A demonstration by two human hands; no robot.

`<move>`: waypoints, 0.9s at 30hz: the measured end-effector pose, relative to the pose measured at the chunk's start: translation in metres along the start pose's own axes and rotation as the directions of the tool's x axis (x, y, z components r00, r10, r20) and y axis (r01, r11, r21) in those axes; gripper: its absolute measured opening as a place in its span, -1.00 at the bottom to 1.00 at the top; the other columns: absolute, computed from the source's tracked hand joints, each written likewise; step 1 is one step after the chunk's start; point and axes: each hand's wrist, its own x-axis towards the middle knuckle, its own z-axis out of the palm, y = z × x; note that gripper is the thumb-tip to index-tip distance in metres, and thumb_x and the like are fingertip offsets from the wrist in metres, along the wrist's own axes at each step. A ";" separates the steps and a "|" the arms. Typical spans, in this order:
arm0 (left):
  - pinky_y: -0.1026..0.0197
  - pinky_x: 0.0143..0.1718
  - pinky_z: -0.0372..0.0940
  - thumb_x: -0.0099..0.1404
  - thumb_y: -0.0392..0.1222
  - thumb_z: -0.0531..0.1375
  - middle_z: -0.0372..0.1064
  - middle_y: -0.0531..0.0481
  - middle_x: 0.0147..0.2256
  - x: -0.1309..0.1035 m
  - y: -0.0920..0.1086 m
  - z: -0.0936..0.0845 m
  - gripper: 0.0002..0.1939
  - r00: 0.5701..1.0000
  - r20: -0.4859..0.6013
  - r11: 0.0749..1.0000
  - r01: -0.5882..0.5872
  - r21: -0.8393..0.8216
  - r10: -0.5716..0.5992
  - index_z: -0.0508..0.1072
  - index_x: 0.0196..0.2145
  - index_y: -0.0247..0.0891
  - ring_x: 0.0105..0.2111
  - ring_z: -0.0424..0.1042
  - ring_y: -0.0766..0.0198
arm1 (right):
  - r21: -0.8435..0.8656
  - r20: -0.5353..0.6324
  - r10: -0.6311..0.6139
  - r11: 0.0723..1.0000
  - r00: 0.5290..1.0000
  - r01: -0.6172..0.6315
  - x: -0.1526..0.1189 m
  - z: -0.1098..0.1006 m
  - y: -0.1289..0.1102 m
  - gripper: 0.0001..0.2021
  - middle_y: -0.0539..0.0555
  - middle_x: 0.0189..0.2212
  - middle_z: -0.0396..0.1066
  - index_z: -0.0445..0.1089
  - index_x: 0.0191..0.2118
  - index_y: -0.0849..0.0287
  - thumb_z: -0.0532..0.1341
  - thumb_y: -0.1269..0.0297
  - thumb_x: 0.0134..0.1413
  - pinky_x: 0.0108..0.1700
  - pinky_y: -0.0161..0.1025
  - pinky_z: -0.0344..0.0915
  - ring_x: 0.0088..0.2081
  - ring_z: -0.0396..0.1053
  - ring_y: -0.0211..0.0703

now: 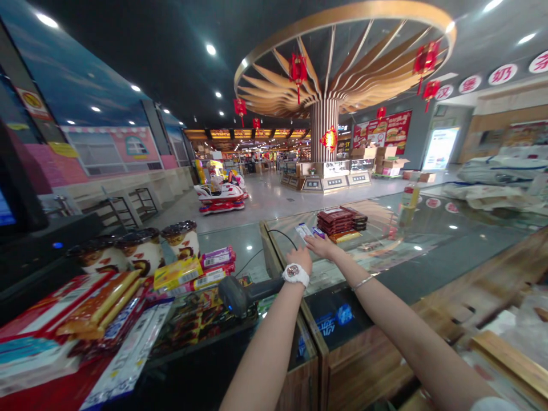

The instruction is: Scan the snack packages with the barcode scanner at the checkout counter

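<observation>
My left hand [301, 259], with a white watch at its wrist, reaches over the glass counter with its fingers bent. A white and blue packet [303, 231] sticks out just past its fingertips, and the hand appears to hold its near end. My right hand [322, 246], a thin bracelet on its forearm, lies beside it with fingers stretched toward the packet's lower edge. Close by the right fingertips is a small purple pack [318, 232]. Behind that hand rises a stack of dark red packets [336, 220]. A black barcode scanner [240, 297] lies left of my left wrist.
Boxed snacks [177, 274], lidded cups [182, 238] and long snack packs [100, 305] crowd the counter's left side. A screen [17, 177] stands at the far left. White plastic bags [496, 182] lie at the right. A raised edge [274, 245] divides the counter.
</observation>
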 end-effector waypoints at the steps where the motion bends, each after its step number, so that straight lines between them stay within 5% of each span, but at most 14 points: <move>1: -0.16 0.11 0.23 0.32 -0.28 0.03 0.27 -0.24 0.21 -0.001 0.001 0.000 -0.56 1.000 -0.010 1.000 0.003 0.003 -0.003 0.37 0.14 -0.22 0.15 0.30 -0.08 | 0.006 -0.007 0.000 1.000 1.000 0.000 0.000 -0.001 0.000 -0.52 0.11 0.38 0.00 0.06 0.36 -0.04 -0.12 0.21 0.39 0.28 0.40 -0.14 0.39 -0.06 0.14; 8: -0.22 0.26 0.04 0.36 -0.31 -0.01 0.21 -0.23 0.25 -0.008 0.001 -0.017 -0.58 0.983 -0.184 1.000 0.005 0.020 -0.002 0.36 0.14 -0.26 0.26 0.15 -0.07 | 0.031 -0.094 0.011 0.999 0.996 -0.008 -0.006 -0.015 -0.007 -0.48 0.12 0.42 -0.16 -0.07 0.41 0.01 -0.17 0.18 0.40 0.31 0.35 -0.16 0.41 -0.17 0.13; 13: -0.25 0.26 0.07 0.36 -0.23 0.05 0.20 -0.20 0.27 -0.026 -0.010 -0.038 -0.56 0.959 -0.283 0.999 -0.035 -0.004 0.033 0.32 0.18 -0.21 0.26 0.17 -0.08 | 0.046 -0.186 -0.011 0.999 0.982 0.020 -0.017 -0.023 -0.020 -0.48 0.14 0.41 -0.10 -0.01 0.39 0.02 -0.05 0.22 0.36 0.31 0.33 -0.14 0.40 -0.12 0.12; 21: -0.18 0.29 0.07 0.38 -0.18 0.07 0.11 -0.12 0.32 -0.091 -0.040 -0.071 -0.51 0.940 -0.334 0.997 -0.047 0.058 0.064 0.24 0.25 -0.19 0.29 0.14 -0.04 | 0.158 -0.427 -0.137 0.962 0.894 0.222 -0.053 -0.040 -0.065 -0.48 0.20 0.33 0.13 0.16 0.31 0.10 0.09 0.25 0.24 0.31 0.25 -0.03 0.34 0.06 0.09; 27: -0.17 0.28 0.10 0.40 -0.13 0.04 0.14 -0.11 0.31 -0.150 -0.082 -0.078 -0.52 0.905 -0.425 0.999 -0.011 0.042 0.027 0.23 0.25 -0.18 0.29 0.14 -0.04 | 0.196 -0.520 -0.286 0.877 0.805 0.438 -0.091 -0.043 -0.115 -0.46 0.20 0.26 0.24 0.16 0.30 0.09 0.11 0.27 0.20 0.30 0.18 0.07 0.28 0.19 0.04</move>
